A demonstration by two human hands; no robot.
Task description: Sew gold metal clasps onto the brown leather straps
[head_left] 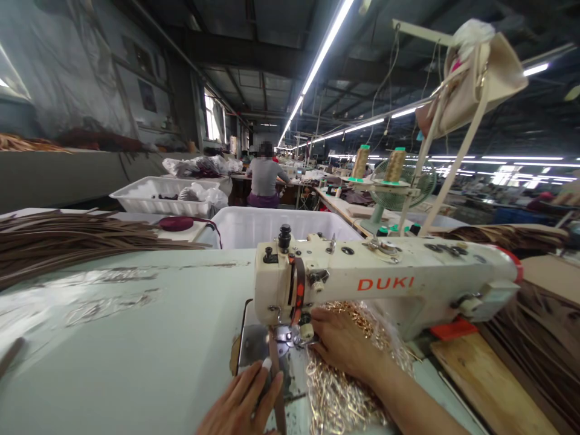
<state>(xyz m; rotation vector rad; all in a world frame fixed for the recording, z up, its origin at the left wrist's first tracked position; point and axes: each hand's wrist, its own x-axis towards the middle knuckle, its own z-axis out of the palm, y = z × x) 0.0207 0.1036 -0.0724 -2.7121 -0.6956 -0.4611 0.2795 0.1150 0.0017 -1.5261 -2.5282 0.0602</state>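
Note:
A narrow brown strap (279,408) runs toward me from beneath the needle area of a white sewing machine (335,272) marked DUKI. Beside that strap lies my left hand (244,402), fingers stretched out and a white covering on one fingertip. I cannot tell how firmly it touches the strap. My right hand (347,347) reaches under the machine's arm, its fingers extended toward the presser foot (285,338); the fingertips are partly hidden by the machine head. Under my right wrist is a clear plastic bag of gold-coloured metal hooks (339,399).
Brown strips (67,241) are piled at the left, with more strips (525,344) at the right. A white bin (281,220) stands behind the machine. Thread cones (360,163) and a hanging beige bag (484,84) rise at the right. A person (266,178) sits farther ahead.

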